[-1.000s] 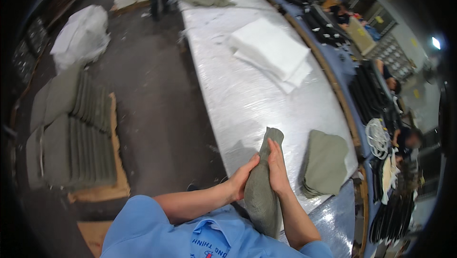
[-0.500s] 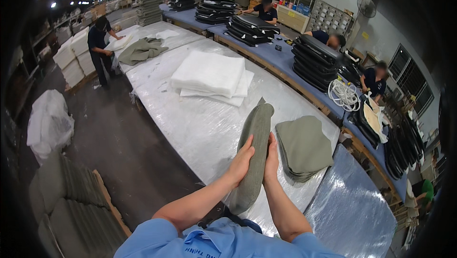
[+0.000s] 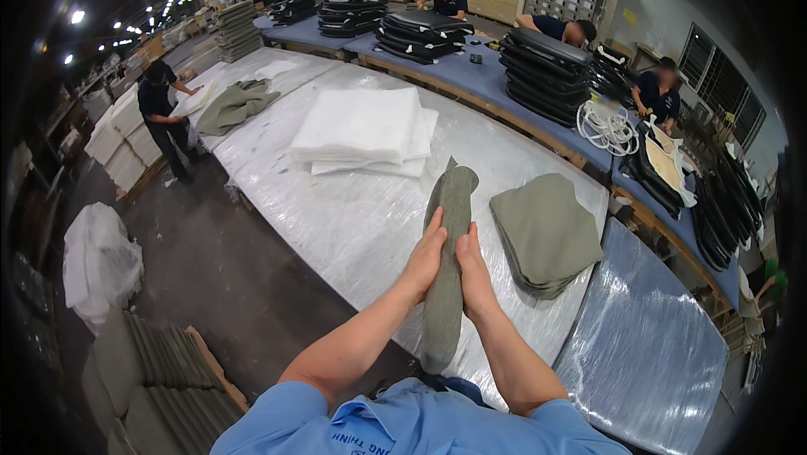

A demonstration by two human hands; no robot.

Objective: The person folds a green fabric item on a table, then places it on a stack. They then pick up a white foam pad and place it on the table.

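**Grey-green cushion (image 3: 444, 316) squeezed between two palms**

Left hand (image 3: 427, 255) flat along one side, right hand (image 3: 473, 268) along the other, both pressing inward; the matched hold probably keeps so soft a thing straight on its narrow side. It runs lengthwise out from the blue shirt (image 3: 403, 421), far end over the plastic-covered table (image 3: 336, 220). Touching or lifted: can't tell.

Grey-green stack (image 3: 546, 232) just right, likely set there for easy reach. White padding (image 3: 357, 123) farther off, leftward, seemingly parked out of the way.

Edges: tabletop shows between both piles, giving hands room; left edge falls away to dark floor (image 3: 227, 253).
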